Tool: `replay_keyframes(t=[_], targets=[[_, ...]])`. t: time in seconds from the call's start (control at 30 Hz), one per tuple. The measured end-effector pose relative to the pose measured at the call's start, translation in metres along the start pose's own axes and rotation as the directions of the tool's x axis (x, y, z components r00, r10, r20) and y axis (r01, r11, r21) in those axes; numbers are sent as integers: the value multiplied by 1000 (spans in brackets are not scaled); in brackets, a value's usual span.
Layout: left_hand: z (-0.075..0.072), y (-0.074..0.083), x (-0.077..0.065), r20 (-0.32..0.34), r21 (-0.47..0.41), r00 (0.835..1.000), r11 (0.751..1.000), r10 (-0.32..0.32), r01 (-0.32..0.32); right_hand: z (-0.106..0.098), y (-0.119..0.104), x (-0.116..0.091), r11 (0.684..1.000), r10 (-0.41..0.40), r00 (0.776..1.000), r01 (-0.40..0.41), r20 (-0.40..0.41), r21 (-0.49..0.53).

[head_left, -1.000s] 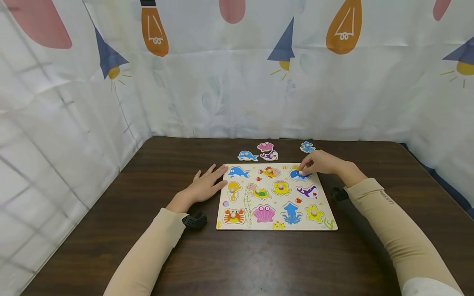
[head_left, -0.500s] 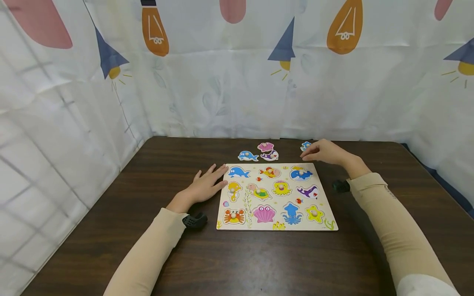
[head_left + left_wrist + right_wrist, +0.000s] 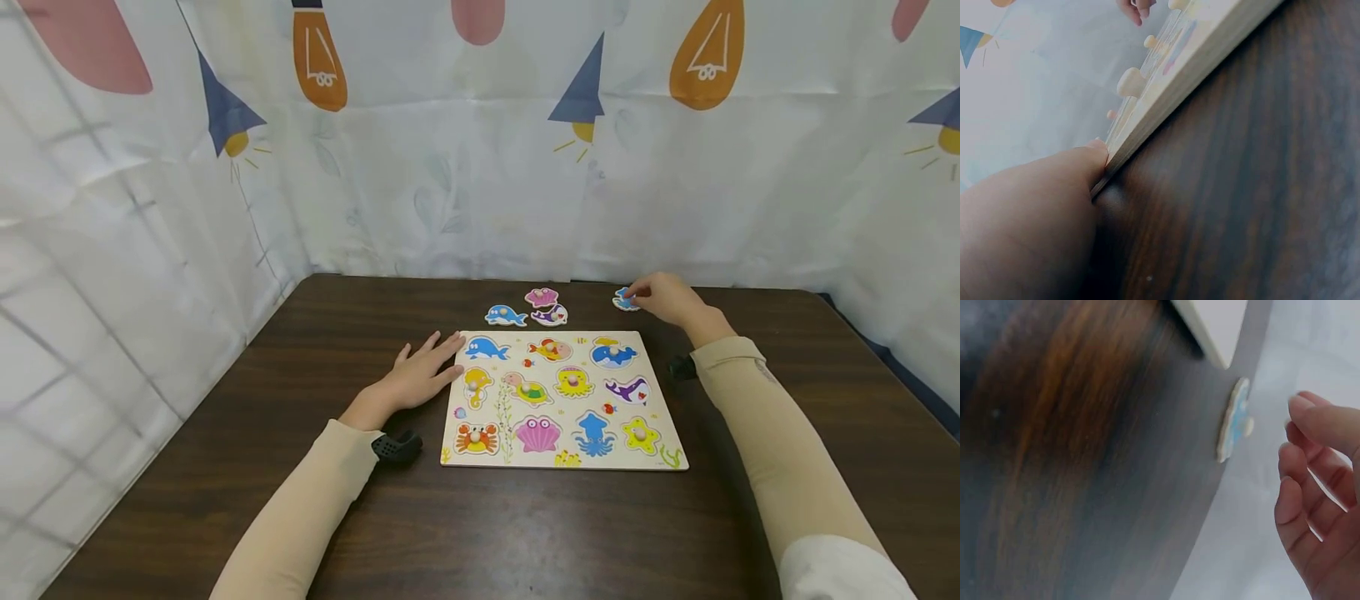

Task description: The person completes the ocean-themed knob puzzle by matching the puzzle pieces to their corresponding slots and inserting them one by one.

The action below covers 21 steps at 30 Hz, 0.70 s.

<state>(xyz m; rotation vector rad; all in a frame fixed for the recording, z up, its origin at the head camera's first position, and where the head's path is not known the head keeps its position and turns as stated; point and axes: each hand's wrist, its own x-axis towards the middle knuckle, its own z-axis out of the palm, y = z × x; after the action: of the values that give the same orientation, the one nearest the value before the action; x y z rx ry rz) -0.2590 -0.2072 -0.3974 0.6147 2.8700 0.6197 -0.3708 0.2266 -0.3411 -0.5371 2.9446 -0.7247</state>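
Observation:
A wooden peg puzzle board (image 3: 564, 400) with sea animals lies flat on the table. At its upper left edge rests my left hand (image 3: 412, 379), fingers spread; in the left wrist view the thumb (image 3: 1088, 159) touches the board's side. Beyond the board's far right corner, my right hand (image 3: 670, 302) hovers by the blue squid piece (image 3: 624, 299). In the right wrist view its loosely bent fingers (image 3: 1297, 503) are apart from that piece (image 3: 1234, 422) and its pale knob. Crab, starfish, octopus, turtle and other knobbed pieces sit in the board.
Behind the board lie a blue whale piece (image 3: 506, 315), a pink shell piece (image 3: 541, 297) and a purple whale piece (image 3: 550, 315). The dark wooden table (image 3: 540, 533) ends at a patterned curtain (image 3: 465, 192).
My right hand has left the blue whale piece at the board's upper right and moved back to the squid piece. The left hand stays at the board's edge.

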Motion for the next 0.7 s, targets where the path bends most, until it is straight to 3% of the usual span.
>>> replay_keyframes(t=[0.33,0.7], targets=[[-2,1,-1,5,-1,1000,1000,-1,1,5,3,14,987,25,1000,-22,16,-160],[0,0,2,12,4,1000,1000,-5,5,9,15,27,978,50,998,-43,28,-204]])
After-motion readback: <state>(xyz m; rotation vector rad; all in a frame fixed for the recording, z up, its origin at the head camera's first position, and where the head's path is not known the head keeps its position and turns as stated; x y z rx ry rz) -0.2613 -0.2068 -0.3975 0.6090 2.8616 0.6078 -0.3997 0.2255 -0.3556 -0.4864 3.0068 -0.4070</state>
